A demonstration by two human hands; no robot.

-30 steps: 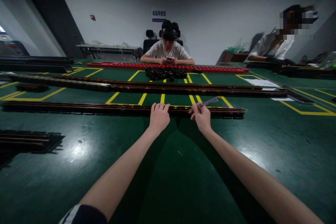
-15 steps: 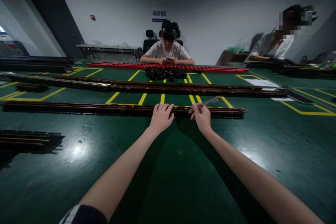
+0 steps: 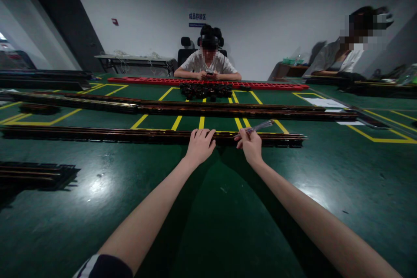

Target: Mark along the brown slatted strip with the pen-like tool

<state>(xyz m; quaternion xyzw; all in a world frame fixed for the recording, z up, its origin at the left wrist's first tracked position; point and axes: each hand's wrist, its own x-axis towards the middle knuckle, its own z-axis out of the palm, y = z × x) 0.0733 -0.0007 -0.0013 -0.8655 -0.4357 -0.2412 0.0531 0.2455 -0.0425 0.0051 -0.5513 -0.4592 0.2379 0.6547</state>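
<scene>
A long dark strip (image 3: 97,134) with thin copper-coloured lines lies across the green table in front of me. My left hand (image 3: 200,144) rests on it near its right part, fingers bent down over the strip and pressing on it. To the right, my right hand (image 3: 250,144) pinches a clear-handled screwdriver (image 3: 263,126). Its see-through handle slants up and to the right out of my grip, while the thin end points down-left at the strip. Whether that tip touches the strip is hard to make out.
More long dark strips (image 3: 228,109) lie behind, with another stack (image 3: 32,176) at the left. Beyond are a heap of small black parts (image 3: 206,90) and a red slotted rail (image 3: 143,81). One person (image 3: 208,63) sits opposite; another person (image 3: 342,58) is at the right.
Almost nothing differs. Both hands stay in place on the strip; the clear handle shows only a very slight shift.
</scene>
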